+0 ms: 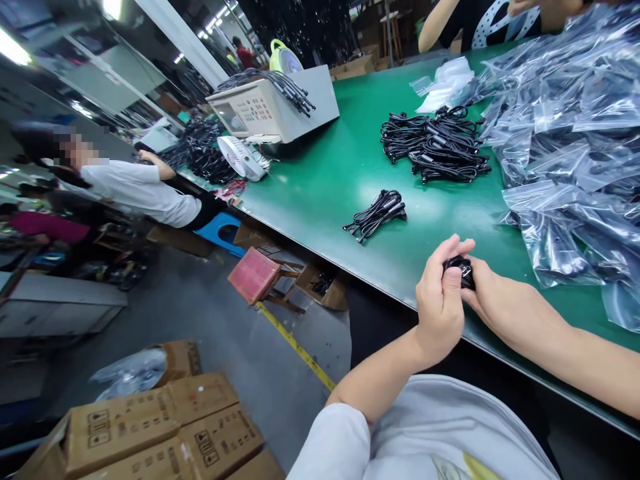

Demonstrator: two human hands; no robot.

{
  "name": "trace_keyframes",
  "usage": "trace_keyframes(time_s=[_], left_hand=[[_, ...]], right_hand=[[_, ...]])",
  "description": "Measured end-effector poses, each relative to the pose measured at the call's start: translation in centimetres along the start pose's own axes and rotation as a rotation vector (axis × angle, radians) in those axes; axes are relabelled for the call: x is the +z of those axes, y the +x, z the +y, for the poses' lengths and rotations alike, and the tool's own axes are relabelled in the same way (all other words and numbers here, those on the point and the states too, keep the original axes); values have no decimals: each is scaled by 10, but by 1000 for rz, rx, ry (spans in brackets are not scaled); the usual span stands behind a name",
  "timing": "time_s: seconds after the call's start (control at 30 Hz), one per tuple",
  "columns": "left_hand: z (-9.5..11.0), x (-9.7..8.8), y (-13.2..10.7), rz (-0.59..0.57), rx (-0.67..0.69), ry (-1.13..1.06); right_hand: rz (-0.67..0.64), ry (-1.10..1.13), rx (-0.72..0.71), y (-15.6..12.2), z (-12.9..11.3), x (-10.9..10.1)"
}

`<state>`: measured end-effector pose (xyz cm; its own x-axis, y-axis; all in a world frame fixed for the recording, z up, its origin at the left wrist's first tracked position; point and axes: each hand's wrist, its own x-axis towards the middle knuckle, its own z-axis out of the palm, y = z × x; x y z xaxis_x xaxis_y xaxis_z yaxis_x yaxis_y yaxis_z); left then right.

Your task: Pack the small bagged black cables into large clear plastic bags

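Observation:
Both my hands are closed round a bundle of black cables [459,272] above the near edge of the green table [320,193]. My left hand [440,293] cups it from the left, thumb pressed against it. From the right, my right hand [493,293] wraps its other side; most of those fingers are hidden. A small bunch of black cables [377,215] lies on the table to the left and beyond my hands. Farther back rests a larger pile of bundled black cables [435,143].
Clear plastic bags of cables [565,127] are heaped at the right, with flat empty bags [447,83] beside them. A grey test instrument [280,107] and a white fan [243,159] stand at the left. A red stool [255,273] and cartons [165,427] occupy the floor. Other people are nearby.

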<state>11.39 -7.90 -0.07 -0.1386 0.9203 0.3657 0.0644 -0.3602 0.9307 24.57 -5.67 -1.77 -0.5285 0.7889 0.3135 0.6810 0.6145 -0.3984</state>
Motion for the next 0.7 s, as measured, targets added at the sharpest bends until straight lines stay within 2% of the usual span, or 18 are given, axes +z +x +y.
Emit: trace_keyframes(time_s=[0.1, 0.17, 0.23, 0.33, 0.4, 0.47, 0.5, 0.6, 0.63, 0.7], left_hand=[[0, 9, -3, 108, -24, -128], [1, 15, -3, 141, -58, -201], [2, 19, -4, 114, -101, -211], [6, 14, -6, 2, -130, -133], [7, -1, 0, -140, -96, -36], [6, -27, 17, -247, -16, 132], [3, -43, 31, -252, 31, 255], [-15, -92, 88, -92, 98, 792], [-24, -106, 109, -107, 62, 984], [-40, -126, 144, -223, -48, 1239]], right_hand=[[120, -182, -146, 2, 2, -3], [163, -332, -202, 4, 3, -7], [179, -405, -226, 5, 6, -8], [175, -329, -215, 3, 12, -4], [154, -296, -201, 0, 17, 2], [132, -293, -206, -1, 20, 6], [123, -287, -204, -2, 20, 8], [79, -184, -175, -1, 17, 10], [61, -122, -157, -1, 16, 9], [-3, 44, -115, 0, 14, 9]])
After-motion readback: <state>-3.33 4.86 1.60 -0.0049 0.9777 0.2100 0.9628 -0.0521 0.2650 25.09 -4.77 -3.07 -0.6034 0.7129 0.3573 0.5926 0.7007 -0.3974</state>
